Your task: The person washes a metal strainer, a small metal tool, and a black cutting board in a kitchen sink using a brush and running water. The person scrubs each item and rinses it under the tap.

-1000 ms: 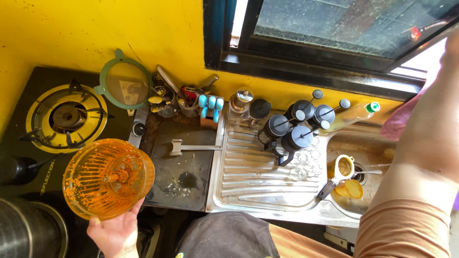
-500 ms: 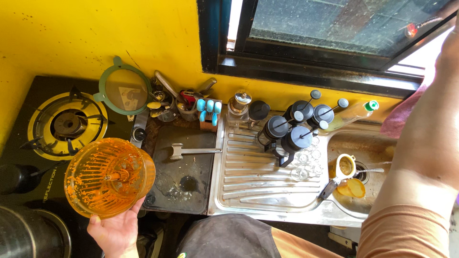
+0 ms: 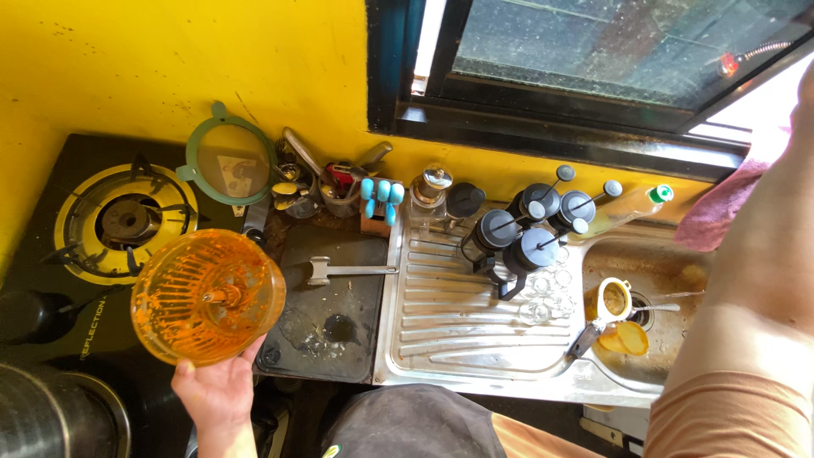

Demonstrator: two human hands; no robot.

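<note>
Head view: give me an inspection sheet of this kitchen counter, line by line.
Surface: dark counter with wet marks, ribbed steel drainboard beside it.
Job's things: orange ribbed strainer bowl, smeared with orange pulp, held tilted over the counter's left edge.
Clutter: metal mallet, green-rimmed sieve against the wall, utensil holders, four black press pots, a cup and ladle in the sink.
Hands: left hand grips the bowl's lower rim; right hand out of view, only the forearm shows.
Cables: nothing seen.
Surroundings: yellow wall, dark-framed window, gas burner, steel pot at lower left.
</note>
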